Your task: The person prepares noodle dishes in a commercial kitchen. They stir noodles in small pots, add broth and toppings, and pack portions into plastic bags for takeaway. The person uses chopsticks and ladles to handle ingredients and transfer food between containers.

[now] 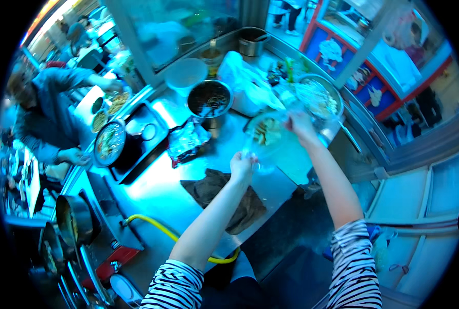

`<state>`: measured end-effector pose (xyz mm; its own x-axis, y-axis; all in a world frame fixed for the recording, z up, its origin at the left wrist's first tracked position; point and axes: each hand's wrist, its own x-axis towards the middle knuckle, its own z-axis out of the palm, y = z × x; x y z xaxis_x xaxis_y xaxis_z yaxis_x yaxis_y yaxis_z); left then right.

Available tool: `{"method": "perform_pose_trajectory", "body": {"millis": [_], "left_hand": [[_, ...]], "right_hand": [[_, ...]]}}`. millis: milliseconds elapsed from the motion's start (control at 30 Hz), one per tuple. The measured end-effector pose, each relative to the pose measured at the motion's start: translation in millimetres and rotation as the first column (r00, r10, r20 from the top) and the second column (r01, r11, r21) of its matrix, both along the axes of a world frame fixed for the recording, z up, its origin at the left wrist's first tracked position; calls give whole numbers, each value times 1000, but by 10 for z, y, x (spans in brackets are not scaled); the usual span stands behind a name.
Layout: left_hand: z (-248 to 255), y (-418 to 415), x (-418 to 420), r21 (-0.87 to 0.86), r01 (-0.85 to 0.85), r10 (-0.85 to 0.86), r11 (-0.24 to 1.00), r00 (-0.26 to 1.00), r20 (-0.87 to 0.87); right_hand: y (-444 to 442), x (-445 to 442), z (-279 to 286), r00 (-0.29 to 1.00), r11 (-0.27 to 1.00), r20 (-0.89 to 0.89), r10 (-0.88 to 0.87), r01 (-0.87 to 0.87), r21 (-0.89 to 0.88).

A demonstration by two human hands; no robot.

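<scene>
Both my hands are stretched out over the steel counter point(152, 204), and a sheet or bag of thin clear plastic point(262, 154) spans between them. My left hand point(243, 167) pinches its near edge. Farther right, my right hand point(301, 125) grips the other side; motion blurs its fingers. Beneath and behind the plastic sits a round bowl holding pale food pieces point(267, 132), partly veiled by it. A pale green board point(291, 162) lies under my right wrist. Below my left forearm, a crumpled dark cloth point(248, 210) rests on the counter.
A dark pot point(210, 99), a white plastic bag point(245, 83) and a large plastic-covered bowl point(320, 96) stand behind. At left are a tray point(158, 121), a pot of food point(110, 143), a gas burner point(111, 266) with yellow hose point(156, 224), and another person point(48, 112) across the counter.
</scene>
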<state>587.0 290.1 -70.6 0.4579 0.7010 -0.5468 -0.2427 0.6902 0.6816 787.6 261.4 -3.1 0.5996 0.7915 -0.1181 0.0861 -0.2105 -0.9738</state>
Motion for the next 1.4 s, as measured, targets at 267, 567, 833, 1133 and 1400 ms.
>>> {"method": "perform_pose_trajectory", "body": {"millis": [267, 567, 833, 1133, 1400], "left_hand": [[1220, -327, -1469, 22, 242, -242, 970, 970, 8], [1902, -294, -2903, -66, 245, -225, 967, 949, 219], [1935, -262, -3991, -169, 179, 67, 969, 465, 883], [2481, -310, -4680, 193, -53, -9, 980, 952, 308], [2268, -698, -4924, 247, -97, 118, 964, 991, -71]], "right_hand": [[-549, -1400, 893, 835, 968, -528, 157, -235, -84], [-253, -3340, 1738, 288, 352, 216, 933, -857, -377], [257, -4313, 2069, 363, 493, 373, 854, -795, -354], [786, -4764, 2488, 223, 142, -193, 956, -922, -361], [902, -4592, 2566, 214, 145, -370, 904, -968, -205]]}}
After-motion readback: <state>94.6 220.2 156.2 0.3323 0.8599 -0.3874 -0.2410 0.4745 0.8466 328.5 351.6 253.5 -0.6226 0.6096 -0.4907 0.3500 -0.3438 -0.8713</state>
